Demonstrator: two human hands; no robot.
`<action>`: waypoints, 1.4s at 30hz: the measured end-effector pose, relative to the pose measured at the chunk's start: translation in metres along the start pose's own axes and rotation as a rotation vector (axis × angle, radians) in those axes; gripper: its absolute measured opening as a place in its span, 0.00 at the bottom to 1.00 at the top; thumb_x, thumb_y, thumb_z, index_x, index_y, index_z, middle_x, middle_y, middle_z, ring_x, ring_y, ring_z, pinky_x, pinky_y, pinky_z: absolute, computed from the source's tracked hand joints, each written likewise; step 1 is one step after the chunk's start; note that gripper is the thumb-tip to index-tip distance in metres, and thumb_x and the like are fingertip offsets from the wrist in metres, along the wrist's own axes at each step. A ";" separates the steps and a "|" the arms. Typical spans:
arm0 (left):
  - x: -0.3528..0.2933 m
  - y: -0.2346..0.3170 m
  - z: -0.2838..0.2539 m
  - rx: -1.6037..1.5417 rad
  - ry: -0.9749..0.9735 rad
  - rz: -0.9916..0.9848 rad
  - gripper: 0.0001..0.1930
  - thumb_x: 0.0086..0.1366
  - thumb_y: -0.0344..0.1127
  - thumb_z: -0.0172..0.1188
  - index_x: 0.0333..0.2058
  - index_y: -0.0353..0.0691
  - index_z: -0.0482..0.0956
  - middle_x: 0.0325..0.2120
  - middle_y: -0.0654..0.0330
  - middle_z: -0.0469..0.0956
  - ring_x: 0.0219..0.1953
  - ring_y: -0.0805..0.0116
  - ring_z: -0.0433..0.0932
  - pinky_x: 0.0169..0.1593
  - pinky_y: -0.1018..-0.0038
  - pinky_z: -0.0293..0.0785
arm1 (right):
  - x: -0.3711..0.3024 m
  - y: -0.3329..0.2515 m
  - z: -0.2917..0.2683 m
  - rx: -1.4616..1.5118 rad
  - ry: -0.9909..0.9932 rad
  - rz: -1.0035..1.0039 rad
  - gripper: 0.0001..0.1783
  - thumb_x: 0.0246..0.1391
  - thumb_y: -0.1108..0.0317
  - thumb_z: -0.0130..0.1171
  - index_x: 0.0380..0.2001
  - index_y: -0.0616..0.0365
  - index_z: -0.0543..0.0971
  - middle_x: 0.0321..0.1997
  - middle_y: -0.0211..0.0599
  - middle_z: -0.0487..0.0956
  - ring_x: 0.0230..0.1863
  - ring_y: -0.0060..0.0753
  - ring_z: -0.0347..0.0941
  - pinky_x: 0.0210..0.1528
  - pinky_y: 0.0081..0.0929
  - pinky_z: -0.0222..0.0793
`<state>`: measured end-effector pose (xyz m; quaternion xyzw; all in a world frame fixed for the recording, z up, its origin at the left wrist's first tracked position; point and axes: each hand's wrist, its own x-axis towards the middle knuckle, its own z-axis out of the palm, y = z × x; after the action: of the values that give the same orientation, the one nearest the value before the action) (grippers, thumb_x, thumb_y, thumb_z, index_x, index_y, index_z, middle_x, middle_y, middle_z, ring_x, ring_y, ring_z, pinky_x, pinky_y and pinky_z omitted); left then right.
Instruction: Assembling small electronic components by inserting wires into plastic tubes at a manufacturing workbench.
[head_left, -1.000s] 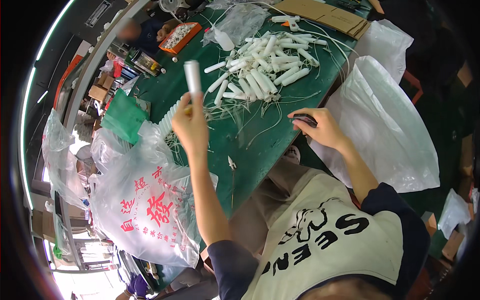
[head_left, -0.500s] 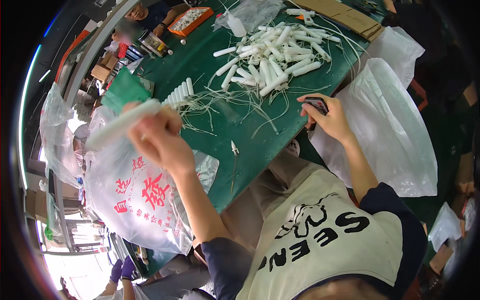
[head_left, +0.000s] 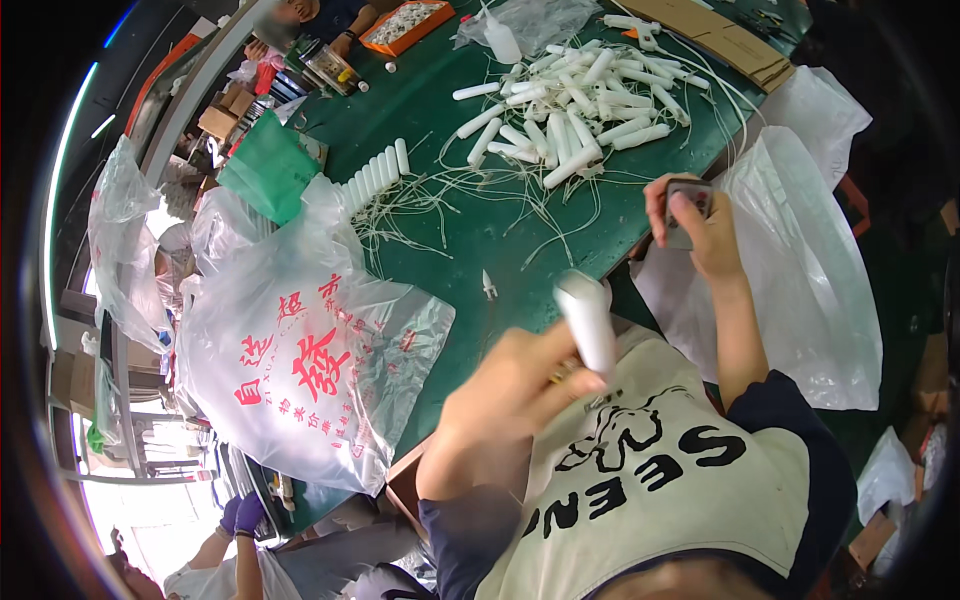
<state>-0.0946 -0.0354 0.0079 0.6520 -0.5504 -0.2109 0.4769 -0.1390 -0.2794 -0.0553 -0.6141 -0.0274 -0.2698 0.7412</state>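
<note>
Blurred by motion, my left hand (head_left: 515,385) is in front of my chest at the table's near edge. Its fingers grip a smooth white tube (head_left: 590,325), which points up and away from me. To the right, my right hand (head_left: 712,235) holds a small remote control (head_left: 688,205) with red buttons, the thumb lying over its face. Farther back on the green table is a heap of white tubes (head_left: 575,150) with pale wires. Left of the heap, several more tubes stand side by side in a row (head_left: 378,178), their wires trailing toward me.
A printed clear plastic bag (head_left: 300,350) covers the table's left part. A small white pointed piece (head_left: 488,285) lies nearby. At the back are a squeeze bottle (head_left: 502,42), a glue gun (head_left: 635,30), cardboard (head_left: 730,45) and an orange tray (head_left: 440,18). Another person (head_left: 325,20) sits across.
My left hand has swung from above the bag to my chest, bringing the white tube along. My right hand has lifted the remote control, its buttons now facing up. The view has shifted slightly.
</note>
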 end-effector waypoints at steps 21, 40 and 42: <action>-0.015 -0.036 0.004 -0.055 0.478 -0.273 0.22 0.65 0.32 0.39 0.55 0.30 0.49 0.19 0.65 0.64 0.20 0.78 0.58 0.28 0.83 0.57 | -0.030 0.017 0.055 -0.374 -0.540 0.162 0.16 0.34 0.74 0.69 0.30 0.60 0.77 0.28 0.29 0.74 0.27 0.17 0.67 0.27 0.15 0.62; -0.008 -0.029 -0.011 0.757 0.306 -0.106 0.22 0.58 0.39 0.57 0.48 0.34 0.63 0.15 0.52 0.70 0.16 0.54 0.71 0.18 0.66 0.65 | -0.038 0.035 0.060 -0.607 -0.462 -0.211 0.17 0.35 0.63 0.70 0.29 0.59 0.78 0.24 0.34 0.72 0.25 0.33 0.68 0.27 0.25 0.64; -0.009 -0.029 -0.014 0.583 0.394 -0.318 0.20 0.60 0.33 0.53 0.49 0.35 0.62 0.12 0.52 0.69 0.16 0.52 0.71 0.19 0.64 0.64 | -0.038 0.034 0.059 -0.631 -0.439 -0.183 0.17 0.35 0.63 0.70 0.30 0.59 0.78 0.24 0.34 0.72 0.25 0.33 0.68 0.27 0.25 0.64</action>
<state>-0.0713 -0.0240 -0.0128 0.8655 -0.3771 0.0126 0.3295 -0.1391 -0.2078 -0.0855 -0.8498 -0.1556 -0.1920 0.4656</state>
